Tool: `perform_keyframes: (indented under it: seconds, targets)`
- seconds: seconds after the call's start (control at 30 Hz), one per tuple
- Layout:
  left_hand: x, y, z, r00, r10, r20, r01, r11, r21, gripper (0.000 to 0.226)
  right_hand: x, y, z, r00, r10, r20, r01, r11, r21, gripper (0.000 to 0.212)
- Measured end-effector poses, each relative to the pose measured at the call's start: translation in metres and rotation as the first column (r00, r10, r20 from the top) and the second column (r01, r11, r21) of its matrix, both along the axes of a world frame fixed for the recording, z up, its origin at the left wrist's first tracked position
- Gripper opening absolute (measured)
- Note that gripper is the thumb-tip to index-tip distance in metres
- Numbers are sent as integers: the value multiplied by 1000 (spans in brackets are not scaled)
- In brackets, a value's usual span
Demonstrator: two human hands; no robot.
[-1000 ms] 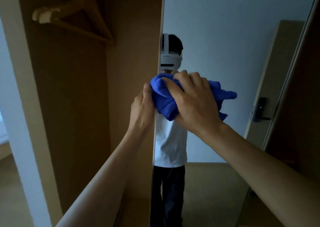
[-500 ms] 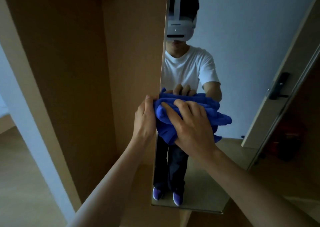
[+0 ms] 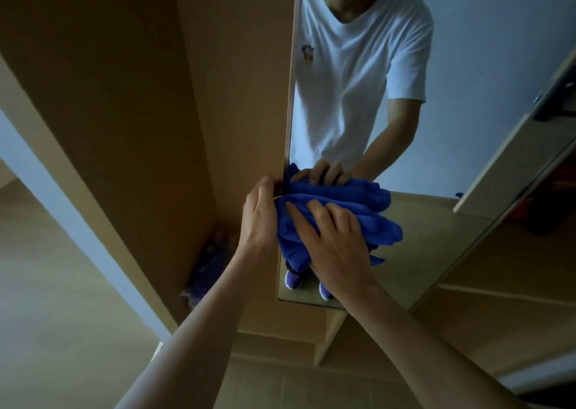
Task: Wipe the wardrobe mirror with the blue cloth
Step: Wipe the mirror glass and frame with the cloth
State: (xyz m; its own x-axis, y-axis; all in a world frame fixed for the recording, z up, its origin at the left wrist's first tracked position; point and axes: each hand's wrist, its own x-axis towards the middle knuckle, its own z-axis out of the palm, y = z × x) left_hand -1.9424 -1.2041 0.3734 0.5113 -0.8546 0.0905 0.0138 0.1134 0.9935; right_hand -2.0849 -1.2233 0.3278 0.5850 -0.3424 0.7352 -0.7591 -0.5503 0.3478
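While right hand (image 3: 336, 246) presses bunched blue cloth (image 3: 364, 218) on wardrobe mirror (image 3: 452, 128), fingers (image 3: 299, 218) spread. Cloth low, against mirror's 9 o'clock side; long axis 9-to-3. Left hand (image 3: 260, 218) at cloth's 9 o'clock, fingers curled, probably gripping door edge (image 3: 289, 128). Bottom strip lies at 6 o'clock.

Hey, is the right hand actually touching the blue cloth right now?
Touching. The head view shows the right hand pressed flat on the blue cloth, fingers spread across its folds.

The wardrobe mirror (image 3: 436, 237) bears the bunched blue cloth (image 3: 358, 209).
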Motion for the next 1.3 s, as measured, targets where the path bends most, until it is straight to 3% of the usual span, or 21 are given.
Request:
perform_keyframes:
  seconds: [0.2, 0.73, 0.93, 1.03, 1.17, 1.3]
  targets:
    - [1, -3, -48, 1000, -2, 5, 2, 997, 77, 39, -2, 0, -57, 999, 45, -16, -43, 995, 85, 42]
    - [-1, -10, -125, 999, 45, -11, -44, 996, 83, 42, -1, 2, -220, 999, 3, -38, 7, 961, 278, 45]
    - [-8, -13, -146, 982, 79, 171, -96, 991, 96, 43, 2, 1, -263, 997, -11, -77, 38, 933, 357, 48]
    - [-9, -14, -154, 992, 79, 101, -85, 994, 63, 29, 0, 5, -282, 991, 1, -131, 59, 890, 453, 54]
    - [-14, -9, -156, 994, 68, 90, -72, 997, 38, 26, -8, 6, -301, 976, 39, -215, 113, 752, 649, 72]
    - [-12, -6, -154, 995, 50, 87, -55, 997, 57, 25, -13, 5, -286, 963, 91, -253, 134, 655, 744, 78]
